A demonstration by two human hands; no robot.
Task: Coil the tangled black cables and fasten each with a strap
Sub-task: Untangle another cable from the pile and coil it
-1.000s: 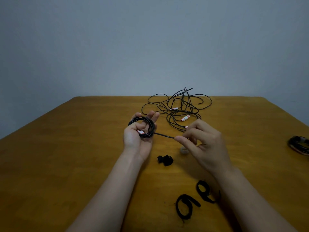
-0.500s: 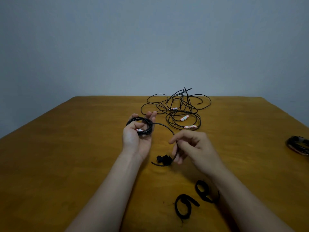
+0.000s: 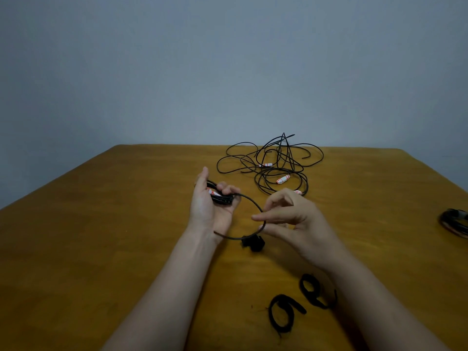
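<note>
Left hand (image 3: 210, 209) sits palm-up over the middle of the desk (image 3: 101, 249). Its fingers curl over a small wound coil of the black cable (image 3: 222, 198) and grip it against the palm (a white-and-red tag (image 3: 211, 191) shows beside the turns). From that coil the free tail (image 3: 249, 200) arcs to the right and passes between the fingers of the right hand (image 3: 301, 224), which pinch it lightly. It then curves back left and ends just below the left wrist.

The wooden desk carries everything, with a plain grey wall (image 3: 228, 72) behind its far edge. Near that far edge, right of centre, lies the tangle of black cables (image 3: 273, 160). Its loose loops cross one another, and one strand stands up above the rest. Three white-and-red tags (image 3: 283, 179) sit among them (the nearest is partly hidden behind the right hand).

At the right edge lies a bundled cable (image 3: 454, 222), cut off by the frame; whether a strap holds it I cannot tell.

Toward the near edge, right of centre, two black straps lie curled into loops. One (image 3: 282, 315) is just left of the right forearm, and the other (image 3: 312, 291) runs up against that forearm. A smaller folded strap (image 3: 253, 243) lies on the desk just below the right hand's fingertips, under the cable's tail.
</note>
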